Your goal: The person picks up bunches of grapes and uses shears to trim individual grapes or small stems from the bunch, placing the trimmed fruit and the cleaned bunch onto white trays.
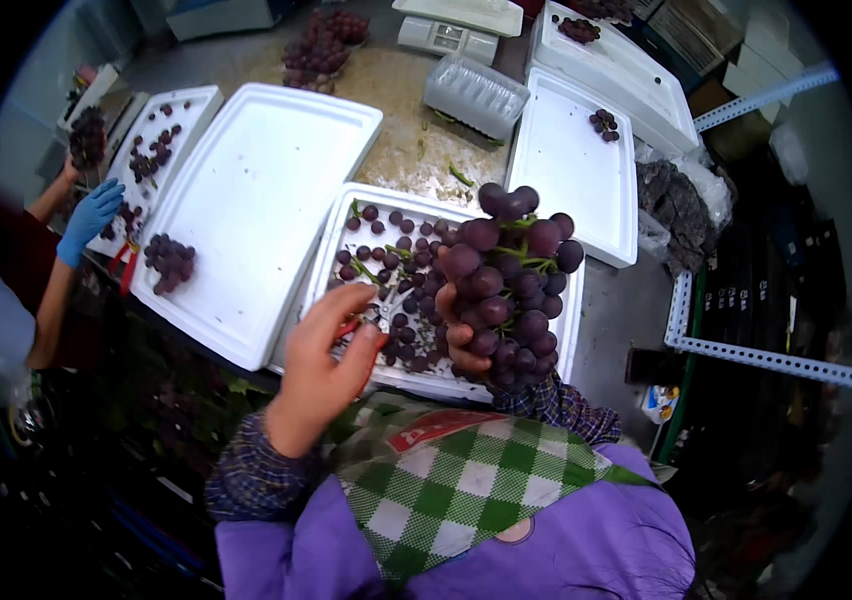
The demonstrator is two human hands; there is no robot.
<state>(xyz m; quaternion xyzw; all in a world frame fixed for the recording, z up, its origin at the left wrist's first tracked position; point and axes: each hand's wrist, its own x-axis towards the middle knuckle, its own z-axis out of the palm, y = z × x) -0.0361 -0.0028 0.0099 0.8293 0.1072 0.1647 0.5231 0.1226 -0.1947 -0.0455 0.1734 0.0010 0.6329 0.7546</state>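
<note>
My left hand (321, 375) is closed on red-handled snips (387, 308), whose metal blades point away from me over a white foam tray (574, 300). To its right, a large bunch of dark purple grapes (511, 285) with green stems is held up in my right hand (461, 335). My right fingers wrap the bunch's left side; the rest of that hand is hidden behind the fruit. Loose grapes (401, 243) and bits of stem lie in the tray below both hands.
Left of me stands another foam tray (266, 150) with a small grape bunch (170, 262). A clear plastic box (476, 95), a scale (451, 38) and more grapes (321, 50) sit farther back. At the far left, a co-worker's blue-gloved hand (94, 215) is near grapes. A perforated metal rail (776, 367) juts out at right.
</note>
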